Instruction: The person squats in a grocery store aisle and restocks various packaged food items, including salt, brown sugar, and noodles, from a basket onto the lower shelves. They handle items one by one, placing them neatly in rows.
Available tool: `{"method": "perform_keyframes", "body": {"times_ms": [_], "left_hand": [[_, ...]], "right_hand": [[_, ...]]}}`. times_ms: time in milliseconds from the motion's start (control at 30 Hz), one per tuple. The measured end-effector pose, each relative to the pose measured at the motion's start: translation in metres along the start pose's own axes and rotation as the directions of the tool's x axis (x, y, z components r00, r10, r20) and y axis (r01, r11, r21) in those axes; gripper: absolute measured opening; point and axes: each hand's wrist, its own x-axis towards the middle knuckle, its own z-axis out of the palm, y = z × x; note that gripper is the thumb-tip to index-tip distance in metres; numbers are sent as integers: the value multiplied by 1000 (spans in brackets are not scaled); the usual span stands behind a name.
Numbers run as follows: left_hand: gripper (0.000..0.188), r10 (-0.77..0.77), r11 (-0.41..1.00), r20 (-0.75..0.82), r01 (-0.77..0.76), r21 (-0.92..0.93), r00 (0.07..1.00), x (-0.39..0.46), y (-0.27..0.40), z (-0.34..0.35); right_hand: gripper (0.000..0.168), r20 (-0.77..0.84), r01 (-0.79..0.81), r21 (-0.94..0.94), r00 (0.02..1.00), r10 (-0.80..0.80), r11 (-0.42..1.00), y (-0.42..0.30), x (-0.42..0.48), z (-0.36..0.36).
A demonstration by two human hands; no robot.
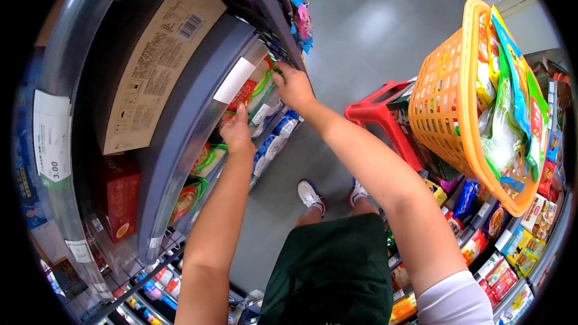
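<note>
Both hands reach to a green and red plastic food packet (244, 95) on a shelf below the tag rail. My left hand (237, 132) touches its near end, thumb on the red part, with the other fingers partly hidden. At its far end, my right hand (291, 83) pinches the green edge between thumb and fingers. Similar green packets (208, 160) lie beside my left hand. A blank-looking white shelf tag (234, 80) is fixed on the rail just above the held packet.
On the right, an orange plastic basket (440, 90) full of packets rests above a red plastic stool (377, 99). Low shelves with packaged food (496, 275) run along the right. A cardboard box (165, 61) and a red box (121, 198) stand on the upper left shelf. Bagged goods (291, 4) hang at the shelf end.
</note>
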Motion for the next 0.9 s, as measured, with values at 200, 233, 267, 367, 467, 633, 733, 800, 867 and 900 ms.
{"method": "perform_keyframes", "body": {"times_ms": [200, 233, 267, 367, 467, 633, 733, 800, 867, 900], "left_hand": [[15, 3, 999, 85, -6, 32, 996, 5, -6, 1], [18, 13, 999, 90, -15, 28, 996, 6, -7, 1], [21, 22, 999, 96, -24, 24, 995, 7, -8, 1], [29, 120, 992, 119, -115, -44, 986, 10, -14, 0], [40, 199, 980, 113, -198, -18, 974, 6, -18, -2], [57, 99, 994, 121, -105, 36, 988, -16, -10, 4], [62, 84, 992, 125, -95, 87, 989, -32, -6, -1], [64, 50, 992, 153, -66, 103, 987, -46, -4, -9], [64, 1, 994, 182, -20, 104, 983, -71, 1, -6], [63, -21, 994, 204, -1, 106, 979, -86, 4, -1]], "right_hand": [[38, -41, -31, 134, 998, 37, 990, 8, -7, 5], [40, -29, -26, 115, 999, 29, 993, 8, -8, 5], [43, -16, -21, 95, 1000, 22, 995, 9, -10, 5], [48, 30, -21, 69, 999, 19, 997, 9, -13, 6], [52, 100, -68, 98, 993, 59, 993, 5, -16, 2], [53, 104, -77, 133, 993, 64, 988, 10, -19, -7], [49, 74, -21, 131, 997, 11, 991, 4, -35, -14], [46, 143, -133, 197, 984, 106, 971, -7, -58, -22], [43, 155, -175, 237, 978, 140, 956, -15, -80, -35], [42, 132, -159, 251, 983, 129, 955, -14, -91, -41]]}}
